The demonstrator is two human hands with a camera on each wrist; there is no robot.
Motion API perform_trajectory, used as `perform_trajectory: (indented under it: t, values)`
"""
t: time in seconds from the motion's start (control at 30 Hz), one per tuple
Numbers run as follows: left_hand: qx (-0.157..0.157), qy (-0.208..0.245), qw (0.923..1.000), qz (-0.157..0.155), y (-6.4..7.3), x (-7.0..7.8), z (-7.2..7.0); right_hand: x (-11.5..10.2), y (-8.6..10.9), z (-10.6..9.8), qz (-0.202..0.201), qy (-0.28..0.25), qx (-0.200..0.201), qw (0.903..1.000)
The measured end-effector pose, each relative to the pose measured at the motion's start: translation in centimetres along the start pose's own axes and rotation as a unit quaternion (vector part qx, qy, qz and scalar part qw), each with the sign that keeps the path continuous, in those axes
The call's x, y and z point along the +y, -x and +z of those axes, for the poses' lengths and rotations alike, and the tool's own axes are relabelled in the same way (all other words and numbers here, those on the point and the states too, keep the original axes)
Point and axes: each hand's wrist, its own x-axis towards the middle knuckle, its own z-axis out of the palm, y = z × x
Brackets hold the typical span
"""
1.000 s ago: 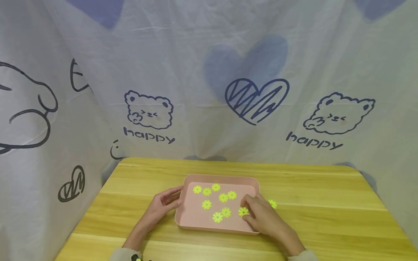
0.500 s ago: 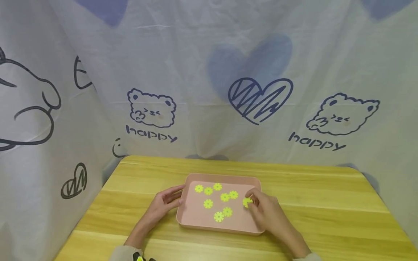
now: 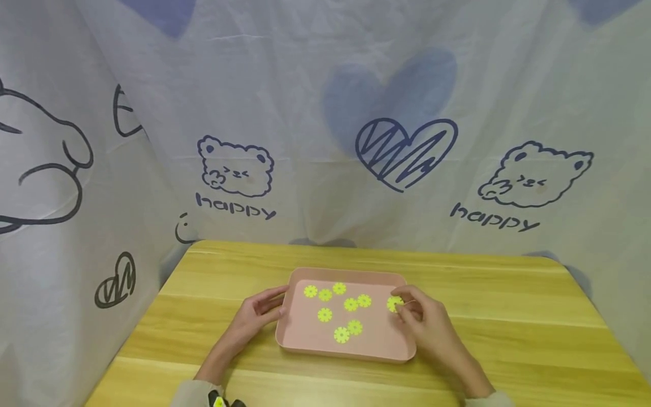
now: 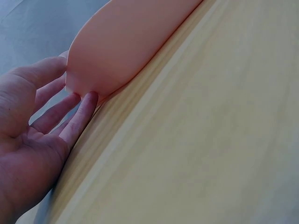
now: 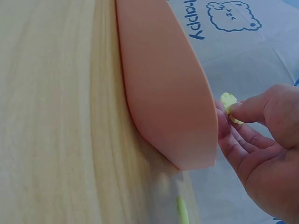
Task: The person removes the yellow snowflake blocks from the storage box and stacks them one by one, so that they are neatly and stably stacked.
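Observation:
My left hand (image 3: 254, 314) holds the left end of a pink rectangular tray (image 3: 305, 343). In the left wrist view its thumb reaches over the rim, with fingertips against the outer wall. Several yellow-green flower-shaped notched discs lie flat in the tray, among them one disc (image 3: 342, 335) near the front. Above the tray's right end, my right hand (image 3: 432, 319) pinches another notched disc (image 3: 394, 304) between thumb and finger. The right wrist view shows this pinched disc (image 5: 228, 101) just past the tray's rim.
The tray stands on a wood-grain table (image 3: 229, 265). Beside its right end, one more yellow disc (image 5: 182, 210) shows on the table in the right wrist view. A pale printed curtain (image 3: 305, 186) hangs behind the table and along its left side.
My right hand has taken up the disc at the tray's right side and moved with it right and slightly away from me. The left hand stays at the tray's left end.

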Motion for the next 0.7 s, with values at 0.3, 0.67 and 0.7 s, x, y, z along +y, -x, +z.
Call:
perform_trajectory:
  t: [0.3,0.67,0.7]
  values:
    - [-0.002,0.001,1.0000,0.001,0.0,-0.1,0.0,-0.4,0.1,-0.7,0.042,-0.044,-0.005,0.9981]
    - [0.003,-0.004,0.9999,-0.010,0.0,0.0,0.1,-0.4,0.0,-2.0,0.005,-0.020,0.009,0.9998]
    - [0.003,-0.004,0.9999,-0.009,0.0,0.0,0.2,-0.4,0.0,-2.2,0.001,-0.016,0.012,0.9998]
